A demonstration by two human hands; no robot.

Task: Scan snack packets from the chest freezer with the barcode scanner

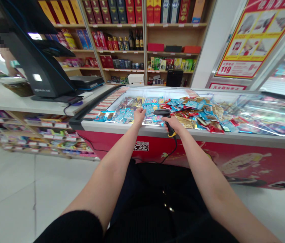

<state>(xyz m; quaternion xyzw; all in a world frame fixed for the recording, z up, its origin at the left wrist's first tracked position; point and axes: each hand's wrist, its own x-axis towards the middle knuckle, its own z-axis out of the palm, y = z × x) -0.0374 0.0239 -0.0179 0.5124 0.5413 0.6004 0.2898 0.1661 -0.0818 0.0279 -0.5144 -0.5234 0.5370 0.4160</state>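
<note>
Right hand [175, 123] grips the barcode scanner [169, 125] over the freezer rim [208, 133], left hand [139, 116] curls at the snack packets [129, 114], hold unclear, and that dangling cord [174, 148] could snag and yank the scanner loose!

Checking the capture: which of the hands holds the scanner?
The right hand grips the black-and-yellow handheld barcode scanner; the left hand, over the snack packets, holds nothing visible.

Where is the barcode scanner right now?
In the head view, the barcode scanner is gripped in the right hand, over the chest freezer's front rim, above the packaged snacks.
</note>
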